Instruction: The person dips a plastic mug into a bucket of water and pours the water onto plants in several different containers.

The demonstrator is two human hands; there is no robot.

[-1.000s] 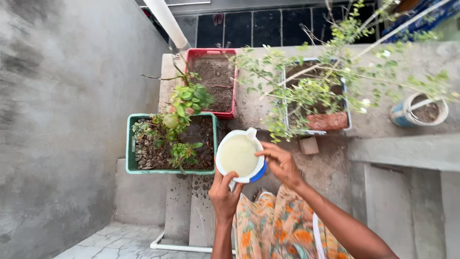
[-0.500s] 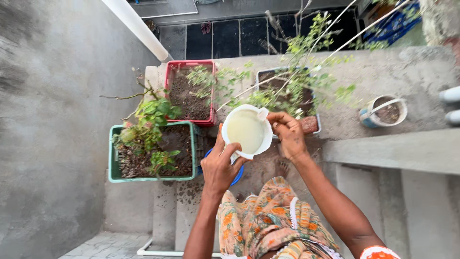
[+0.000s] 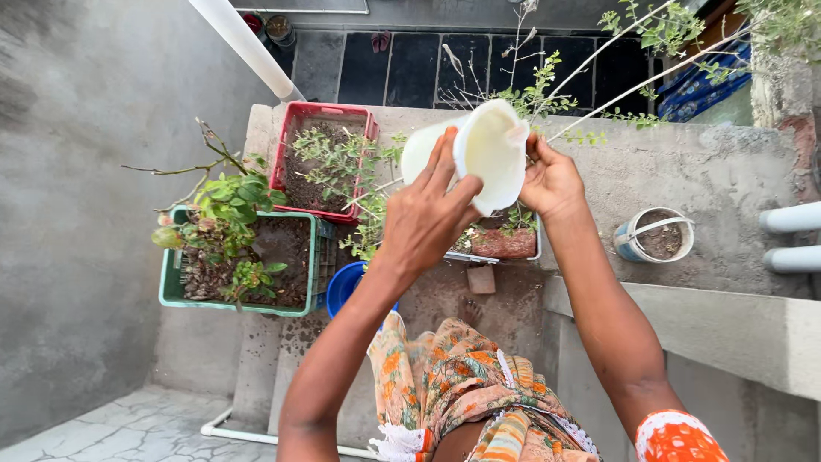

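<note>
Obs., placed relative to the grey planter crate (image 3: 505, 253) on the concrete ledge (image 3: 727, 171). Left of it: green crate (image 3: 239, 304) with leafy plant, then red crate (image 3: 321, 162) of bare soil behind that. Right of it: small round pot (image 3: 654, 235). Just below-left: blue bowl (image 3: 346, 287).

White jug (image 3: 483, 154) held directly above the grey crate, tipped on its side, mouth toward camera. Left hand (image 3: 423, 218) clamped on its near wall; right hand (image 3: 552, 184) closed on the rim/spout side.

Judgement: keep both hands firm, tilt slowly, spout low over soil, avoid the thin branches.
</note>
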